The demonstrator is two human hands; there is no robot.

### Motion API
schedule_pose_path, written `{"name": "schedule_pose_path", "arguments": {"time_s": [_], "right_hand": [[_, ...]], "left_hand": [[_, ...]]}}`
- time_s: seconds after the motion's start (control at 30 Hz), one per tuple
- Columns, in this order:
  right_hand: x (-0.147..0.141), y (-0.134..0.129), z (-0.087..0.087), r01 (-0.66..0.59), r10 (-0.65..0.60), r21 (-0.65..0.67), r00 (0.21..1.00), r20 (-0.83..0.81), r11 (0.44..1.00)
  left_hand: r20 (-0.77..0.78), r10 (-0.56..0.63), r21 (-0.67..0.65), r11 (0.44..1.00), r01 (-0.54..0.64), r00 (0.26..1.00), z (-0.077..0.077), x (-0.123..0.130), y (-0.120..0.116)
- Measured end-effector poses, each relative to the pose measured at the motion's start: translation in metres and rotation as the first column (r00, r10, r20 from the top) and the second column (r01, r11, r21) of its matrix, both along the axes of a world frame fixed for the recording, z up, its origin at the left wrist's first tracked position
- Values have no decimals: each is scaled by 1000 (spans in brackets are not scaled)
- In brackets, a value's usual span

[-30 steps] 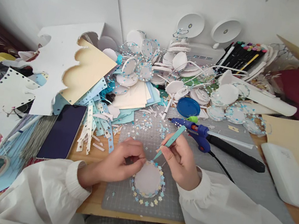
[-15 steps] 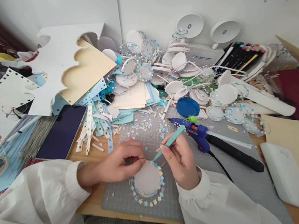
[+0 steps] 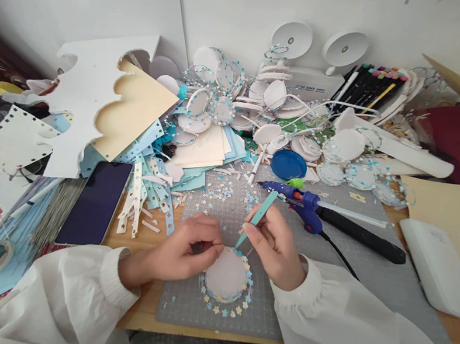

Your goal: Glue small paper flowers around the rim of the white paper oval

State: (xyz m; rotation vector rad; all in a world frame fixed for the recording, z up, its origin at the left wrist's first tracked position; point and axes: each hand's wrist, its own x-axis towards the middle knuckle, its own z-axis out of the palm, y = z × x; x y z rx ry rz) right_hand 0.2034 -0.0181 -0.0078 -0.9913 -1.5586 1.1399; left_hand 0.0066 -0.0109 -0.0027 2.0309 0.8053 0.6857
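A white round disc (image 3: 225,277), ringed with small blue, cream and teal flowers, lies on the grey cutting mat (image 3: 179,308). At the disc's upper left edge my left hand (image 3: 190,246) pinches with thumb and index finger; what is between the fingertips is too small to make out. My right hand (image 3: 273,243) holds teal tweezers (image 3: 258,215), slanted, with their tips at the disc's top edge among the flowers. Loose tiny flowers (image 3: 220,188) are scattered on the mat beyond my hands.
A blue glue gun (image 3: 307,200) and a black-handled tool (image 3: 361,235) lie to the right. A phone (image 3: 95,201) and paper strips (image 3: 133,199) are at the left. Decorated discs (image 3: 223,108) pile up at the back. A white box-shaped device (image 3: 442,269) sits far right.
The tweezers have tilted more upright, and their top end has shifted slightly left with my right hand. My left hand and the disc look unmoved.
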Motion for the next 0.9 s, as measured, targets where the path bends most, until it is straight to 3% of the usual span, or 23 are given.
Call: {"name": "schedule_pose_path", "arguments": {"time_s": [0.67,0.9], "right_hand": [[-1,7,3,-25,11,-260,998,-56,965],[0,10,-5,106,-154,-236,969,-193,966]], "left_hand": [[59,-52,25,998,51,997,5,0,-1],[53,-55,-3,998,55,997,7,0,0]]}}
